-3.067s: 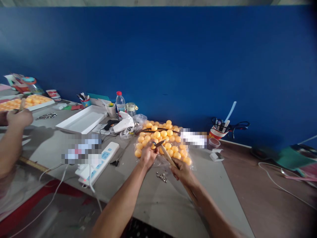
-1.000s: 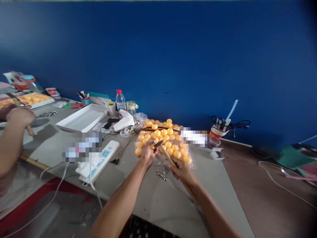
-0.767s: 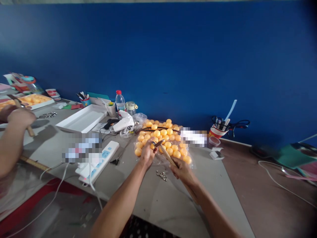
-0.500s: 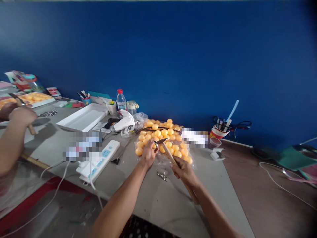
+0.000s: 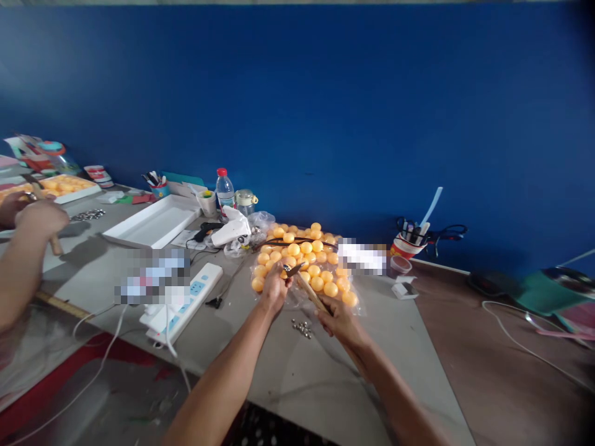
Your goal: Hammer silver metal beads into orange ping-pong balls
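Note:
My right hand (image 5: 338,316) is wrapped round the wooden handle of a hammer (image 5: 312,293), whose dark metal head tapers to a point. My left hand (image 5: 275,288) is closed in a pinch at the other end of that head, on a small shiny metal piece (image 5: 286,268) partly hidden by the fingers. Just behind both hands lie many orange balls (image 5: 317,283) in and on clear plastic. A little heap of shiny metal pieces (image 5: 302,328) sits on the grey table between my forearms.
To the left are a white power strip (image 5: 186,303) with cables, a white tray (image 5: 153,223), a glue gun (image 5: 230,229) and a water bottle (image 5: 225,189). A pen cup (image 5: 406,246) stands right. At far left, a co-worker's hands (image 5: 41,217) hold a similar hammer.
The hammer head has dipped slightly towards my left hand, and its tip sits lower. The whole view has shifted a little. Both hands keep their holds.

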### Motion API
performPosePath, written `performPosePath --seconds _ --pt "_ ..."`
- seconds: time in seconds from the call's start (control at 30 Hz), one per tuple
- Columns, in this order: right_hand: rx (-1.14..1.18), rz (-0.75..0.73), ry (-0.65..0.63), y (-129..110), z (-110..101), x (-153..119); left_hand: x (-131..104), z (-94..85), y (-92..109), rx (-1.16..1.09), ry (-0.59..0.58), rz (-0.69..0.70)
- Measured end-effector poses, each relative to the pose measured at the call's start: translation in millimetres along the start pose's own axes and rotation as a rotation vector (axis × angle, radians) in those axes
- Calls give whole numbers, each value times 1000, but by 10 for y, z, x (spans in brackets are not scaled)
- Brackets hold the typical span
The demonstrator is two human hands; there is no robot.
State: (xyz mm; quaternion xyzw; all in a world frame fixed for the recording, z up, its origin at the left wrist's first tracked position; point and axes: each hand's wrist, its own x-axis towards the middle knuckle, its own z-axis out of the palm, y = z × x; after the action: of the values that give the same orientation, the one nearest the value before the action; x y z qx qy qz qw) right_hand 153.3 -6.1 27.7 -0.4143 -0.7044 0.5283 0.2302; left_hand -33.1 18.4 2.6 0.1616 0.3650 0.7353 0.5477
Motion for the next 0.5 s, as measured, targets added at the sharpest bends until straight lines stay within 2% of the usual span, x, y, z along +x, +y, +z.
performPosePath --seconds 0.3,0.5 --pt "83 -40 42 0 -17 -48 59 -11 -63 1 52 -39" --pt "34 20 4 52 15 6 74 -26 -82 36 34 9"
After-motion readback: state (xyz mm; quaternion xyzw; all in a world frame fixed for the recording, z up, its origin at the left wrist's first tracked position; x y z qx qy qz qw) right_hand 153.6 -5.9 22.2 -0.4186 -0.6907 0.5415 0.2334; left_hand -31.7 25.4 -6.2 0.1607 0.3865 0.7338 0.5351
